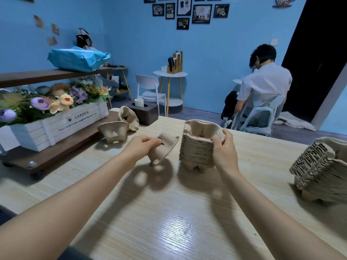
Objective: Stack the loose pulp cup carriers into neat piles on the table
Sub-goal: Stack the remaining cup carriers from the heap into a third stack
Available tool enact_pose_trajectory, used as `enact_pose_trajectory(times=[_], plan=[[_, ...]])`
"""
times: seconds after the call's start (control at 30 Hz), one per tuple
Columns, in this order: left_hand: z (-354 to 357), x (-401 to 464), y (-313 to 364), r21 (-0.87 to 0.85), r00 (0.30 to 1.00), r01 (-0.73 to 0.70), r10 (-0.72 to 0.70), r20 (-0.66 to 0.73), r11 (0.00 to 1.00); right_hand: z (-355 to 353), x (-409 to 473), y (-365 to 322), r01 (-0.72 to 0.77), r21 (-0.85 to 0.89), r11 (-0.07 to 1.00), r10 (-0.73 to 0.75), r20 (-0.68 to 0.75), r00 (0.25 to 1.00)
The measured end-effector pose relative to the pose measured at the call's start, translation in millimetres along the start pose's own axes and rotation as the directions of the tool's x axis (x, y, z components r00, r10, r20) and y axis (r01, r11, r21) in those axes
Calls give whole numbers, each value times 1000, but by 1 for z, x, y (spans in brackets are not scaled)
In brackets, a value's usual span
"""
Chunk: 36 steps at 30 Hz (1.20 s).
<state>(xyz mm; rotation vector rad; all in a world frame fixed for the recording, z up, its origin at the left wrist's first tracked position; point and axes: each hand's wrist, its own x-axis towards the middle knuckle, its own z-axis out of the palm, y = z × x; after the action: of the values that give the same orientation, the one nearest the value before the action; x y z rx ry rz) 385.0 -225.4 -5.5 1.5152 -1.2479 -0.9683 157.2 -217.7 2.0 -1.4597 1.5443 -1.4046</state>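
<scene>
My left hand (142,148) grips a single pulp cup carrier (164,150), tilted and lifted just off the wooden table (169,212). Right beside it stands a tall pile of nested carriers (197,149); my right hand (223,151) grips its top right edge, thumb over the rim. Two loose carriers lie further back on the left: one upside down (114,132), one on its side (128,117). A second pile of carriers (319,166) leans at the table's right edge.
A white flower box (56,126) sits on a low brown shelf at the left. A dark tissue box (145,112) stands at the table's far edge. Behind, a person in a white shirt (262,87) sits with their back turned, beside white chairs and a round table.
</scene>
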Motion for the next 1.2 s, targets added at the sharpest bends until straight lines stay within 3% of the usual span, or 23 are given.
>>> enact_pose_trajectory(times=[0.07, 0.23, 0.43, 0.53, 0.67, 0.8, 0.97, 1.1, 1.2], plan=[[5, -6, 2, -42, 998, 27, -24, 58, 999, 0, -1, -1, -11, -2, 1000, 11, 3, 1000], [21, -19, 0, 39, 996, 29, -32, 80, 999, -1, -2, -2, -11, 1, 1000, 11, 7, 1000], [24, -29, 6, -53, 992, 67, -61, 110, 996, -3, -1, -2, -14, -15, 1000, 14, 26, 1000], [25, -33, 7, 110, 971, -36, 8, 240, 993, -2, -1, -2, -12, -19, 1000, 12, 26, 1000], [37, -37, 6, 349, 992, -110, 81, 96, 931, -2, -1, -3, -22, -20, 1000, 22, 26, 999], [29, -32, 3, 304, 998, -58, 64, -9, 951, -3, -1, -3, -28, -22, 999, 29, 30, 999], [7, -32, -7, 430, 992, -52, 95, -79, 901, -2, -1, -3, -37, -22, 999, 37, 29, 999], [-5, -30, -14, 517, 993, 25, 37, -110, 856, -1, 0, -2, -41, -21, 999, 41, 28, 999], [-12, -28, -20, 491, 984, 123, -43, -171, 862, -2, 0, -1, -36, -20, 999, 37, 28, 999]])
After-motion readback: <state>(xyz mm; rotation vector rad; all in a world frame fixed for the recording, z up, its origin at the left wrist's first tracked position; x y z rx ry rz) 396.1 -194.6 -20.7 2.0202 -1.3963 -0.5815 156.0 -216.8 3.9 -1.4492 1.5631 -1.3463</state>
